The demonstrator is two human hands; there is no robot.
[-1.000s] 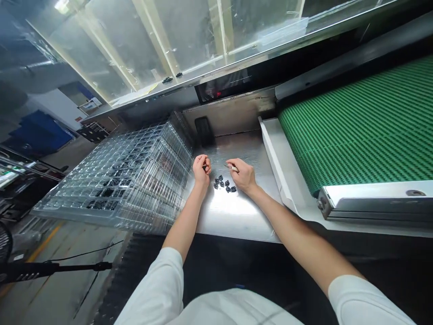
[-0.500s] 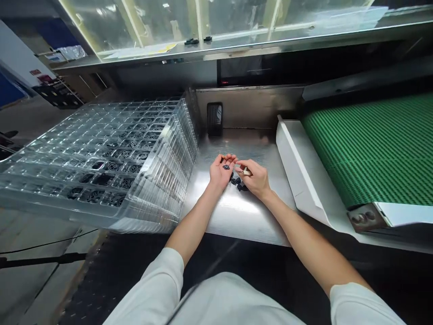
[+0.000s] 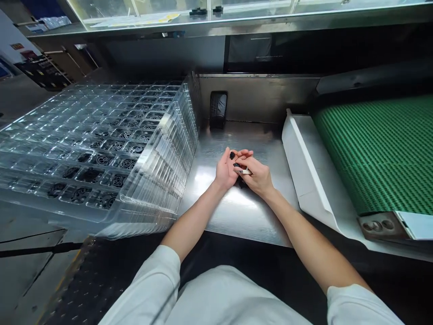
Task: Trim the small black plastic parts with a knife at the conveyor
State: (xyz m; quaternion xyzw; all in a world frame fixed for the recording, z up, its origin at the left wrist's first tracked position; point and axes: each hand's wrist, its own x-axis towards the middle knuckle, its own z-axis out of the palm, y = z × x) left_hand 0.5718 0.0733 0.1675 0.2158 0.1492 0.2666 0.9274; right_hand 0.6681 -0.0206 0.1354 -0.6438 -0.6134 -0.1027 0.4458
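My left hand (image 3: 227,169) lies palm up over the steel table, with a small black moulded part (image 3: 232,155) resting on its fingers. My right hand (image 3: 257,177) pinches a short pale tool (image 3: 245,171), whose tip is close to the left fingers. The exact kind of tool is hidden by my fingers. Under my right hand a few more black parts (image 3: 242,183) lie on the steel, mostly covered.
To the left stands a stack of transparent plastic trays (image 3: 169,149), with round black parts in many cells. A black block (image 3: 218,109) stands at the back of the steel table (image 3: 233,216). To the right are a white sheet-metal guide (image 3: 304,167) and a green conveyor belt (image 3: 375,153).
My hands have come together over the black parts, and my left hand has turned palm up with one part on it. The view has swung level, and the trays now appear lower.
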